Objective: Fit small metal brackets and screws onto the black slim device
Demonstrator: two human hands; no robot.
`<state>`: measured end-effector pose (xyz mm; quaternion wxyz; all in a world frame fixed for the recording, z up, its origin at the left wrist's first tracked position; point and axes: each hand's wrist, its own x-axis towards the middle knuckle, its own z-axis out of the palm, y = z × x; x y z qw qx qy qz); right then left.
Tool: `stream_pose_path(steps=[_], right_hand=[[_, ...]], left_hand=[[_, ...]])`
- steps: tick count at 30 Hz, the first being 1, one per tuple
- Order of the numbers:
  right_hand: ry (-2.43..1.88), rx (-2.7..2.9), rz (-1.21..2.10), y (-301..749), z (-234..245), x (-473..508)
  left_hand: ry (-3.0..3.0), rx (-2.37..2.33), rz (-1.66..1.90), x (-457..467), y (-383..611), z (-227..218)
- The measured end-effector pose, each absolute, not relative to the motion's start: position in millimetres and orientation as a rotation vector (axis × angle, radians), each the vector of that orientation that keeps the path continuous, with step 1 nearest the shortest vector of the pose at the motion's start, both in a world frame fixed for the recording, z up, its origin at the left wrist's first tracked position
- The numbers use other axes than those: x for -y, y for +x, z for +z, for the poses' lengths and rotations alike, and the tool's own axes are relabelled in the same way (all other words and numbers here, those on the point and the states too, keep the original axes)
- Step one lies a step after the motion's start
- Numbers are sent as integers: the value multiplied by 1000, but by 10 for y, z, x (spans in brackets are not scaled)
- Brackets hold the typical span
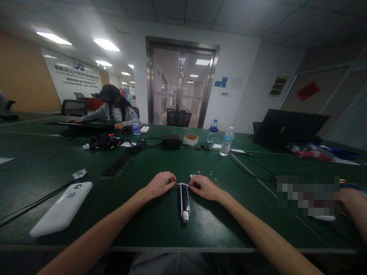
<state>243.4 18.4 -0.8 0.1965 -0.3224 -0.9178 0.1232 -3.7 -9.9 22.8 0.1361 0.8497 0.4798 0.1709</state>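
A slim device (185,200) with a black face, white edges and a light-coloured end piece lies lengthwise on the table in front of me. At its far end, to the left, my left hand (161,184) is closed in a pinch, with a thin pale bit showing between the fingertips and the device. My right hand (205,188) has its fingers bent together at the far right corner of the device; what they grip is too small to make out. Just beyond the right fingers sits a small light metallic piece (192,176). Several tiny rings (211,174) are scattered to its right.
The green table (137,225) carries a white phone-shaped case (61,210) at left, a black box (171,142), a small open carton (190,139), cables and water bottles (227,142). Across the table sits a person (111,107). Another person's hand (354,202) is at far right.
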Motion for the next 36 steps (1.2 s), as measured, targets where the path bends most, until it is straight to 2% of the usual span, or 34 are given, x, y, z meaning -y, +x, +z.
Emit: stream_pose_path(steps=[10, 20, 36], right_hand=[[-901, 2574, 339, 2426, 3, -181], [-888, 2564, 340, 2429, -13, -188], [-920, 2576, 342, 2445, -24, -196]], left_hand=[[2471, -1325, 436, 142, -9, 280], [2465, -1323, 463, 96, -14, 211], [2566, -1349, 315, 86, 61, 96]])
